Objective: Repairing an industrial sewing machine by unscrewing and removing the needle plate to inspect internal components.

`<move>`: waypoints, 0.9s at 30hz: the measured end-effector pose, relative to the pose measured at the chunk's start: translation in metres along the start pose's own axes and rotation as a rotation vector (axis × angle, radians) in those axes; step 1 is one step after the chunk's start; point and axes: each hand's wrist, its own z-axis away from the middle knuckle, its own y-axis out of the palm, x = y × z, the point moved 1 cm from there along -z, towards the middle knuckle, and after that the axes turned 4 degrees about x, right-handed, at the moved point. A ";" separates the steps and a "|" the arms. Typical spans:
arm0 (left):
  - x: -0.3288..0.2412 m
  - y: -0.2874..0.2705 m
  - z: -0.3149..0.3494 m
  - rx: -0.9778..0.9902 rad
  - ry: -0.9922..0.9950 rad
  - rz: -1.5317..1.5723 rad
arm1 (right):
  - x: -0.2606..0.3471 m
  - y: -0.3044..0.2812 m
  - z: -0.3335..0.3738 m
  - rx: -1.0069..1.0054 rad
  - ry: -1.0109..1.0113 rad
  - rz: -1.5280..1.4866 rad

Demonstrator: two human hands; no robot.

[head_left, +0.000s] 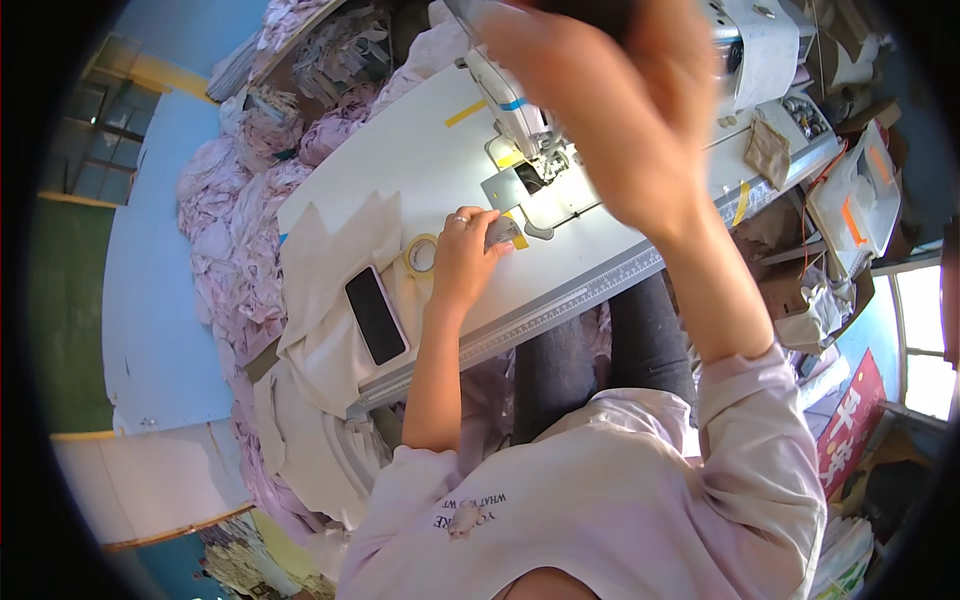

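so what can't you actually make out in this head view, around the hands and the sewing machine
- Right hand: raised close to the camera and blurred; what it grips, if anything, cannot be told.
- Sewing machine: its upper body is hidden behind that hand and cut by the top edge.
- Small grey piece under the left hand: partly covered by the fingers, too small to identify.
- Tape roll: its right side hidden by the left hand.

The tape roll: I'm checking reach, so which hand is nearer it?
Left. The left hand rests right beside the tape roll; the right hand is raised above the sewing machine.
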 end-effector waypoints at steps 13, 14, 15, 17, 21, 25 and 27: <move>0.017 -0.003 -0.008 0.207 -0.180 0.120 | 0.110 -0.080 0.129 -0.030 0.228 -0.022; 0.019 -0.001 -0.007 0.205 -0.165 0.135 | 0.117 -0.085 0.138 -0.044 0.244 0.043; 0.016 0.000 -0.006 0.199 -0.170 0.138 | 0.124 -0.091 0.147 -0.149 0.259 0.107; 0.017 0.000 0.002 0.227 -0.249 0.193 | 0.147 -0.100 0.165 -0.077 0.334 0.390; 0.011 -0.012 0.031 0.338 -0.372 0.641 | 0.183 -0.132 0.203 -0.073 0.629 0.790; -0.014 -0.032 0.070 0.052 -0.458 1.319 | 0.153 -0.133 0.252 -0.147 0.493 0.712; -0.050 -0.053 0.080 -0.022 -0.471 1.451 | 0.120 -0.107 0.266 -0.067 0.487 0.671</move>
